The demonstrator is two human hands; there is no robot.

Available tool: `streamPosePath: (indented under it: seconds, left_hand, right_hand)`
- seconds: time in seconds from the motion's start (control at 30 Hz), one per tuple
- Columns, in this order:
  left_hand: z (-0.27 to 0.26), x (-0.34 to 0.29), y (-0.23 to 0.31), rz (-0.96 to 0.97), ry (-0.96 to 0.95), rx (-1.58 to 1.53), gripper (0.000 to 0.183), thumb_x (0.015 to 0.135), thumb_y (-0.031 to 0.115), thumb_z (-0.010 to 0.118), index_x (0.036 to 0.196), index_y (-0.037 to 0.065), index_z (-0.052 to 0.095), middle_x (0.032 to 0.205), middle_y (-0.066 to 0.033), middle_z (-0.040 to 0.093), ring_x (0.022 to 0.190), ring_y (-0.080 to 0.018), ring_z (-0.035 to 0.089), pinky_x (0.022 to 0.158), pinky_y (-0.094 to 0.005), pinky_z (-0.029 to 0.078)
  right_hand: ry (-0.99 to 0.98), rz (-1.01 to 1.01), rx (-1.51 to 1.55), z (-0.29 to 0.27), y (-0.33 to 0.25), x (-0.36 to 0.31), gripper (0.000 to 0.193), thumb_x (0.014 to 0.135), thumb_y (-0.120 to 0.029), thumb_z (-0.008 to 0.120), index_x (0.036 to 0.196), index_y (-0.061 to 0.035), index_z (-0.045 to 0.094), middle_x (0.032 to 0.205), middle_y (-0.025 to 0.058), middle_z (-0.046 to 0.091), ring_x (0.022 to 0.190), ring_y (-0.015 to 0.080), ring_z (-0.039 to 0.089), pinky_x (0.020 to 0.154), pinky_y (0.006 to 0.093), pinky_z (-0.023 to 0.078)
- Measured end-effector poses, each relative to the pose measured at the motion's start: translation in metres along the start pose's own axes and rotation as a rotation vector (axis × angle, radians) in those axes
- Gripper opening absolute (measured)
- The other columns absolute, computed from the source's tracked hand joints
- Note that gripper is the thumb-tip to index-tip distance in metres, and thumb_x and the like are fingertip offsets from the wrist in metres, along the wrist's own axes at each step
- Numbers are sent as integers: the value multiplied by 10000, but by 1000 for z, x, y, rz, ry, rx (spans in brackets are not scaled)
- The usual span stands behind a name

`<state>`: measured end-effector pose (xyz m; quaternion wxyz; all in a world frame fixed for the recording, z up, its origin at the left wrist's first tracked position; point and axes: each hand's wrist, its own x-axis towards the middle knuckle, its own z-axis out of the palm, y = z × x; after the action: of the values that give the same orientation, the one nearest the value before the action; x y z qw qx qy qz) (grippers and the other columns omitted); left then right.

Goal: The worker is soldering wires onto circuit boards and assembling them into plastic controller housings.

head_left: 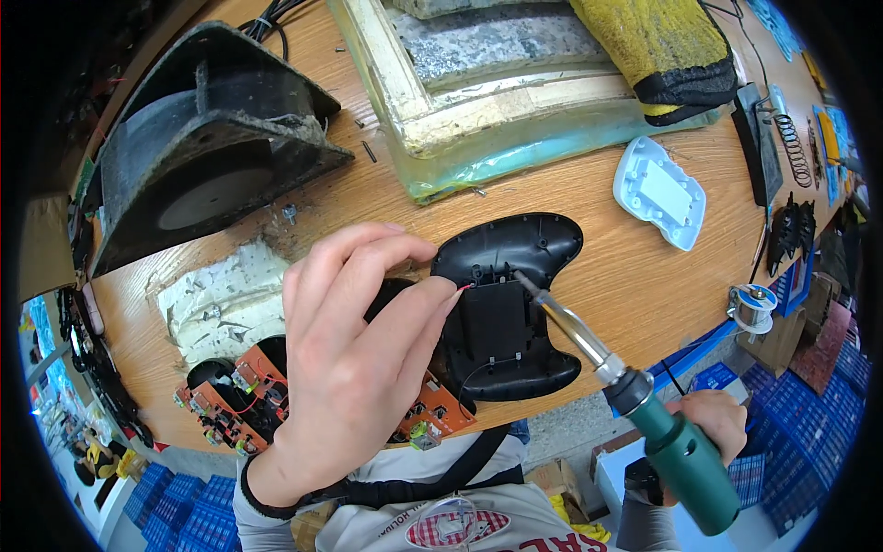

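Observation:
A black game controller shell half [501, 359] lies inside up on the wooden table, with a flat black battery-box-like block [497, 322] at its middle. My left hand [354, 322] reaches over its left side, thumb and forefinger pinching a thin red wire [465, 287] at the block's upper left corner. My right hand [716, 421] grips a soldering iron [676, 446] by its green handle. The iron's metal tip points at the block's top edge, close to small metal contacts. Partly under my left hand are orange circuit boards [440, 411] with green-white parts.
A spool of solder wire [752, 309] stands at the right edge. Beyond the controller lies a pale blue plastic shell [660, 191]. A framed stone slab [506, 46] with a yellow cloth [658, 51] sits at the back. At left is a dark housing [207, 170] beside a dirty white pad [221, 304].

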<state>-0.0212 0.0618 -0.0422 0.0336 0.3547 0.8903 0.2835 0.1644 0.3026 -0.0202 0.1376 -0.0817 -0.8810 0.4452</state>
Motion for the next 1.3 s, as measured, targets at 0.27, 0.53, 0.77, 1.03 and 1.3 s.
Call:
streamPosePath:
  seconds: [0.27, 0.53, 0.77, 1.03, 1.3]
  left_hand:
    - [-3, 3, 6, -50, -27, 13, 136, 680, 10, 710, 802, 36, 656, 970, -67, 606, 994, -275, 546, 838, -377, 408]
    - [0, 1, 2, 3, -2, 21, 184, 653, 38, 723, 818, 44, 640, 964, -56, 579, 975, -255, 539, 785, -366, 383]
    - [-2, 1, 2, 4, -1, 18, 186, 658, 45, 724, 825, 49, 644, 969, -52, 579, 988, -249, 535, 794, -368, 383]
    - [0, 2, 7, 7, 10, 4, 165, 677, 62, 719, 822, 46, 641, 973, -56, 576, 986, -249, 534, 800, -369, 383]
    - [-20, -1, 13, -3, -47, 5, 318, 719, 149, 720, 1002, 38, 623, 1076, -102, 548, 1039, -281, 507, 859, -394, 387]
  right_hand:
    - [-38, 357, 314, -7, 13, -14, 623, 575, -516, 818, 830, 27, 647, 537, 37, 566, 400, 142, 512, 394, 234, 373]
    - [12, 443, 784, 26, 26, -15, 693, 752, -464, 699, 1185, 28, 472, 802, 131, 575, 641, 189, 554, 544, 288, 426]
    - [-189, 303, 880, 37, 39, -11, 729, 750, -512, 684, 1244, -18, 475, 1349, 272, 380, 1194, 423, 437, 989, 534, 325]
    - [-51, 366, 998, 48, 38, -4, 558, 701, -321, 743, 1072, 58, 571, 1024, 170, 592, 1095, 404, 535, 983, 565, 342]
    - [-75, 323, 1098, 59, 29, 10, 524, 711, -282, 725, 1076, 61, 572, 1276, 263, 474, 1244, 414, 412, 1046, 538, 272]
